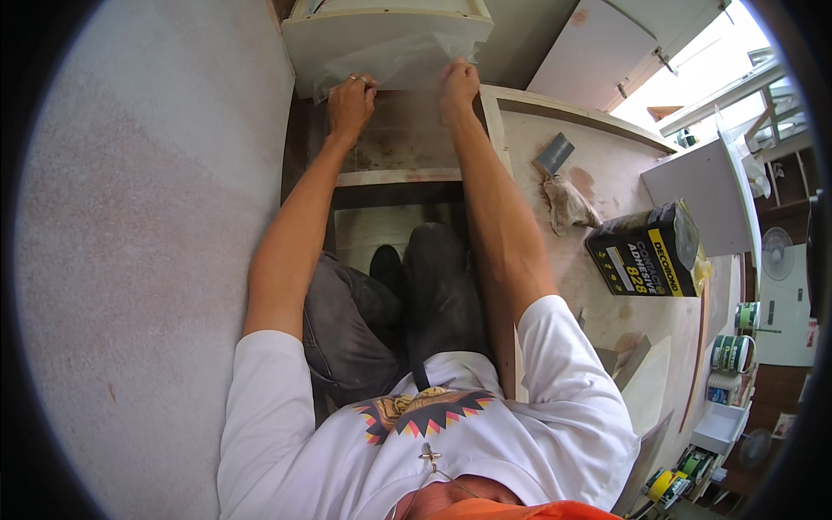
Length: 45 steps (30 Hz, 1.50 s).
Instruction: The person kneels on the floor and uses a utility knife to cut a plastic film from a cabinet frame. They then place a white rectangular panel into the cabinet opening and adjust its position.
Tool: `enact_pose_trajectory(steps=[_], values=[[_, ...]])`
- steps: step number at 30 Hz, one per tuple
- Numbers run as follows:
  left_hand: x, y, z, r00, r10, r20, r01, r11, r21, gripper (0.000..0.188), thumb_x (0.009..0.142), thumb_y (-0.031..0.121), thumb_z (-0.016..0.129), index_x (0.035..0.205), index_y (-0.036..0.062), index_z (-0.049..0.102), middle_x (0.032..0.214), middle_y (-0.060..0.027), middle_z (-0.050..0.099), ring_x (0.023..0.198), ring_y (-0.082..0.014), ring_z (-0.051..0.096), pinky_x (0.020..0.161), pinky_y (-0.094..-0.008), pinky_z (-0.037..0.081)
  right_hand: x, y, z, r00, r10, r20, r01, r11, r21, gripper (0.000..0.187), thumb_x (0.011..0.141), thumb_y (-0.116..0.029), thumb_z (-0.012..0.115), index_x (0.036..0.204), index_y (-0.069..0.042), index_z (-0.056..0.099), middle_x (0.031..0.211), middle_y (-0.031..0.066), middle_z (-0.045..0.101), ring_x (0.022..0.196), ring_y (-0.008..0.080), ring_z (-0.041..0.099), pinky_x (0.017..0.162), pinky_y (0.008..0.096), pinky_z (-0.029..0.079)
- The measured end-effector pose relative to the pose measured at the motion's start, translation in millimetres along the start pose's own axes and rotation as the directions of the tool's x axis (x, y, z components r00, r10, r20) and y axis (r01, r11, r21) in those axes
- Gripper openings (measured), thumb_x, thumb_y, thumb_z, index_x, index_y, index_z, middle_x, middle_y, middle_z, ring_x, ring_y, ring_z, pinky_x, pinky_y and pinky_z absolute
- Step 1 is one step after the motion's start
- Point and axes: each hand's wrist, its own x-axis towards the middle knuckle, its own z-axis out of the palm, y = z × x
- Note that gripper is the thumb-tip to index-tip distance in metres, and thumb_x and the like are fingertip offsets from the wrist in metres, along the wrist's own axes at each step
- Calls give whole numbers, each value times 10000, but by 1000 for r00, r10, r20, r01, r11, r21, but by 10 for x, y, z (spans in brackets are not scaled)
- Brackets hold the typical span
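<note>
Clear thin plastic sheet [386, 64] | by white flat panel [310, 45] | left hand [350, 106], right hand [460, 83] pinch different spots, likely so it spreads

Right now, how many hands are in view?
2: the left hand at the left part of the clear plastic film, the right hand near its right end. No others visible.

Blur smears the right hand [461, 82] at the clear plastic film [394, 61]; I can't separate its fingers from here. My view's upper edge crops the white box [310, 48], its lower edge the orange headwear [529, 511]; trousers [446, 286] partly hide a dark shoe [386, 260].
</note>
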Motion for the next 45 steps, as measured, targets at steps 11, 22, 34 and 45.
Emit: enact_pose_trajectory(steps=[11,22,34,45], values=[[-24,-19,-37,993,-85,82,89,995,-41,118,930,132,648,987,69,729,975,-124,709,931,-337,687,907,-482,488,-611,96,25,998,-1,-60,-11,980,-198,221,1037,-194,518,928,-16,591,729,59,582,594,144,542,575,290,464],[-9,3,-21,994,-94,63,96,995,-24,114,923,136,648,977,71,724,958,-119,707,934,-329,687,922,-478,481,-819,463,-102,1000,-10,21,10,1000,7,215,1040,-231,568,977,-25,584,769,44,583,615,132,538,593,276,469],[-30,-21,80,999,-49,23,49,999,10,118,910,145,663,964,76,742,1024,-108,734,941,-338,701,875,-452,525,-609,222,-310,895,-437,-88,350,811,-469,441,946,-272,720,1197,34,524,1110,151,560,1029,262,557,946,405,458],[127,96,198,998,44,33,-44,999,-1,111,927,84,666,1011,39,721,1012,-168,732,934,-363,708,823,-453,536,539,631,-58,893,-447,-58,329,736,-592,334,971,-261,621,1114,29,540,1066,305,651,1014,486,634,887,534,482]])
